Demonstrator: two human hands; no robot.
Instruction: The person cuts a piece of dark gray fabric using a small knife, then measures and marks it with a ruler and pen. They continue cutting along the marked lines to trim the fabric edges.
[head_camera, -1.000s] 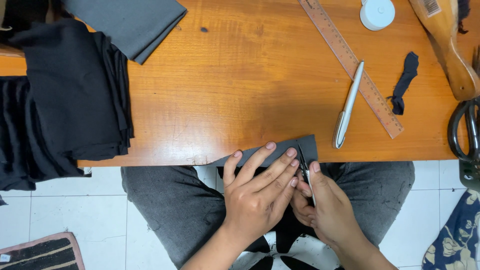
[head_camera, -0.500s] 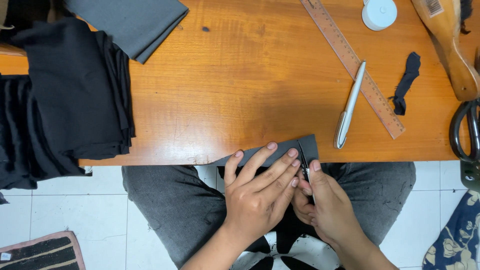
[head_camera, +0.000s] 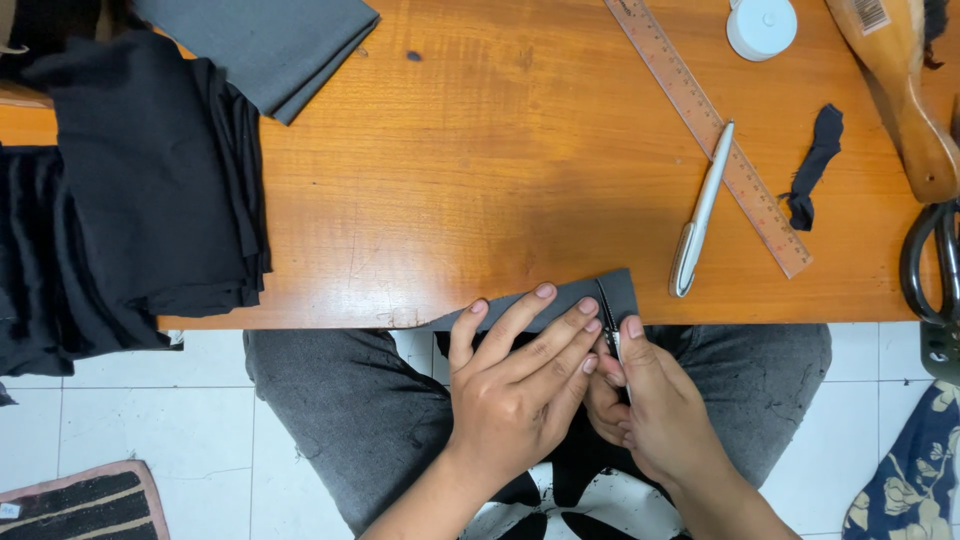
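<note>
pressing grey cloth (head_camera: 590, 300) w/ flat open l hand (head_camera: 515, 375) | r hand (head_camera: 655, 410) grip pinching small tool (head_camera: 612, 345), mostly hidden

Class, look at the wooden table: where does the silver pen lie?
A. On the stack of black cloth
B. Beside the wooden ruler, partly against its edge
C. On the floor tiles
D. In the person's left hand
B: the silver pen lies on the bare table along the lower side of the slanted wooden ruler, its upper tip meeting the ruler's edge, away from both hands.
</note>
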